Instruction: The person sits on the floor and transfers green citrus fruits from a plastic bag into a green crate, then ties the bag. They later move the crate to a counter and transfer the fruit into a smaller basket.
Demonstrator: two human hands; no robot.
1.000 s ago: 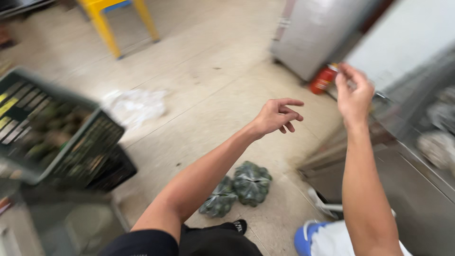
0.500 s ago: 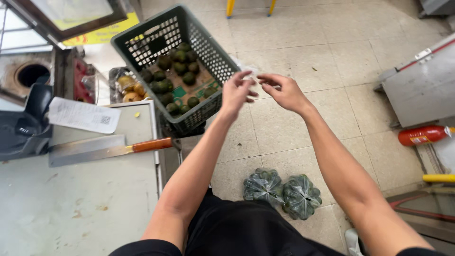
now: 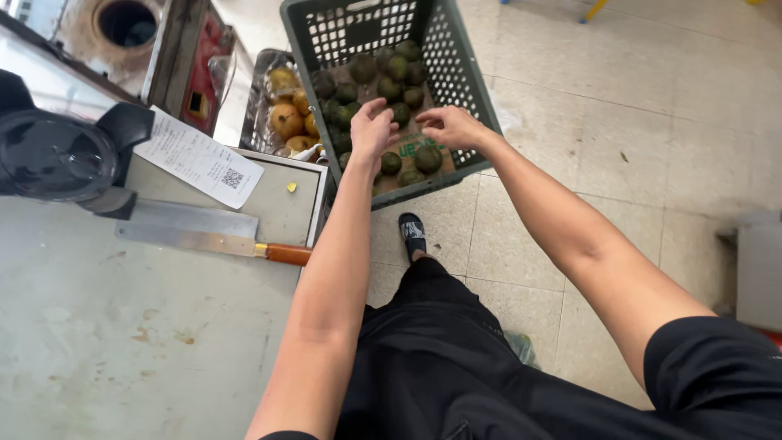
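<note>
Where half a second ago both hands hung in the air short of the crate, they now reach over its near edge: the left hand (image 3: 372,129) and the right hand (image 3: 453,127) hover just above the green fruits (image 3: 389,81), so the work appears to have moved from approach to picking. The left fingers (image 3: 376,108) are loosely curled and spread, the right fingers (image 3: 430,121) bent downward; neither grips anything that shows. The dark plastic crate (image 3: 468,77) stands on the tiled floor (image 3: 619,122), tilted toward the person, beside the metal surface (image 3: 147,326). Its fruits are round, dull dark green, some mottled, lying loose on a cardboard liner with bare patches near the front. On the surface lie a cleaver (image 3: 204,238) with an orange handle and a paper slip (image 3: 198,159). Yellower fruits (image 3: 287,106) sit in a clear bag left of the crate.
</note>
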